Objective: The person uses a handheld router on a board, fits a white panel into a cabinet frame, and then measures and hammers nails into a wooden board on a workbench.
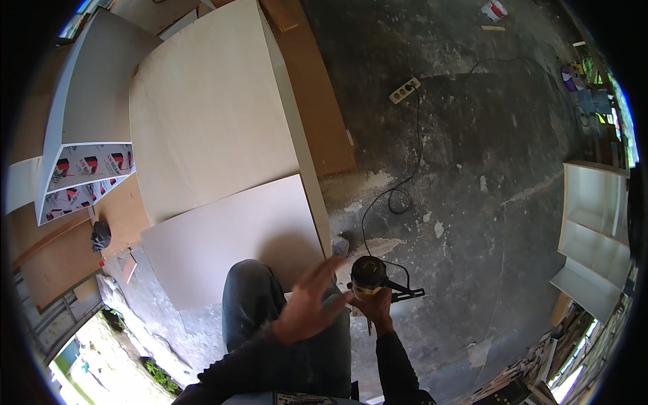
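Tool [368,271] plastic; board [223,246] smooth, matt; floor [486,236] rough

From where I stand, the left hand [305,307] is at six o'clock, fingers stretched toward one, its sleeved forearm [233,368] slanting from seven; the right hand [378,312], at five, curls in a grip.

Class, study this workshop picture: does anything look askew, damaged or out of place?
The dark floor looks worn, with irregular pale patches, and the black cable lies across it in a loose loop rather than tidily coiled.
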`<control>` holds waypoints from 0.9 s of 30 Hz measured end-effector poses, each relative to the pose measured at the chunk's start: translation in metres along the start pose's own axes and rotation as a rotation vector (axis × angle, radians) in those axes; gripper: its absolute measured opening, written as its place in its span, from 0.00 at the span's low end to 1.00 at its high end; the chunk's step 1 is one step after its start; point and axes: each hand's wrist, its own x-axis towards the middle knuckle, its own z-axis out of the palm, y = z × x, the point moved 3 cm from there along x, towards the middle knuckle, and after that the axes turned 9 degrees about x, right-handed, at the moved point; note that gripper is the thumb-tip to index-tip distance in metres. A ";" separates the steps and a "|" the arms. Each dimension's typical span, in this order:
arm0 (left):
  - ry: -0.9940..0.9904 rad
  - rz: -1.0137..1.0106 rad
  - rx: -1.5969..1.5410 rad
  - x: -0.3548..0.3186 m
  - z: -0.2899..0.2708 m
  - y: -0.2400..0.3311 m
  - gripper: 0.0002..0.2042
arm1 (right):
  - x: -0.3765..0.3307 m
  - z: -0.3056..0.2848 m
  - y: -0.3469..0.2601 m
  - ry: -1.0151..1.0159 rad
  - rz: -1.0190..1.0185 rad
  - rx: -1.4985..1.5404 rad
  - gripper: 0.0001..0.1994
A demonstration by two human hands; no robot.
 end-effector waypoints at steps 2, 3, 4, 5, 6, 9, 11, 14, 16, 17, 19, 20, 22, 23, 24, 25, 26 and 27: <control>-0.143 -0.045 -0.064 -0.004 0.058 0.001 0.40 | -0.011 -0.006 -0.014 0.016 -0.124 0.068 0.38; -0.174 -0.016 -0.090 -0.002 0.068 0.006 0.43 | -0.024 -0.013 -0.016 0.062 -0.224 0.056 0.37; -0.204 0.014 -0.115 0.000 0.075 0.010 0.45 | -0.035 -0.019 -0.017 0.107 -0.324 0.045 0.36; -0.234 0.039 -0.133 0.004 0.078 0.012 0.48 | -0.039 -0.021 -0.016 0.021 -0.205 0.155 0.33; -0.242 0.012 -0.187 0.008 0.078 0.012 0.48 | -0.044 -0.025 -0.011 -0.026 -0.226 0.051 0.33; -0.271 0.010 -0.265 0.015 0.080 0.013 0.45 | -0.055 -0.029 -0.007 -0.088 -0.252 -0.137 0.33; -0.289 0.103 -0.205 0.015 0.088 0.009 0.42 | -0.059 -0.026 -0.009 -0.039 -0.219 -0.057 0.33; -0.213 0.230 -0.132 0.011 0.080 0.024 0.37 | -0.058 -0.028 -0.011 0.015 -0.194 0.063 0.33; -0.210 0.227 -0.125 0.005 0.082 0.029 0.37 | -0.059 -0.027 -0.011 0.020 -0.196 0.081 0.33; -0.204 0.223 -0.122 0.003 0.081 0.032 0.37 | -0.060 -0.028 -0.010 0.012 -0.197 0.072 0.33; -0.226 0.232 -0.217 0.004 0.075 0.040 0.33 | -0.066 -0.027 -0.007 0.007 -0.192 0.053 0.33; -0.236 0.237 -0.264 0.004 0.072 0.041 0.31 | -0.070 -0.029 -0.005 0.008 -0.183 0.047 0.33; -0.312 0.214 -0.427 -0.002 0.073 0.032 0.23 | -0.079 -0.030 -0.002 0.000 -0.167 0.038 0.33; -0.349 0.202 -0.508 -0.004 0.073 0.028 0.19 | -0.083 -0.030 0.000 -0.004 -0.162 0.031 0.33; -0.313 0.261 -0.491 -0.003 0.069 0.031 0.17 | -0.089 -0.031 0.001 -0.006 -0.152 0.018 0.33; -0.277 0.320 -0.473 -0.001 0.065 0.033 0.14 | -0.093 -0.032 0.002 -0.005 -0.148 0.012 0.33; -0.242 0.379 -0.455 0.001 0.060 0.036 0.12 | -0.098 -0.032 0.003 -0.007 -0.142 0.010 0.33; -0.300 0.330 -0.476 0.004 0.058 0.037 0.10 | -0.098 -0.033 0.004 -0.007 -0.141 0.008 0.33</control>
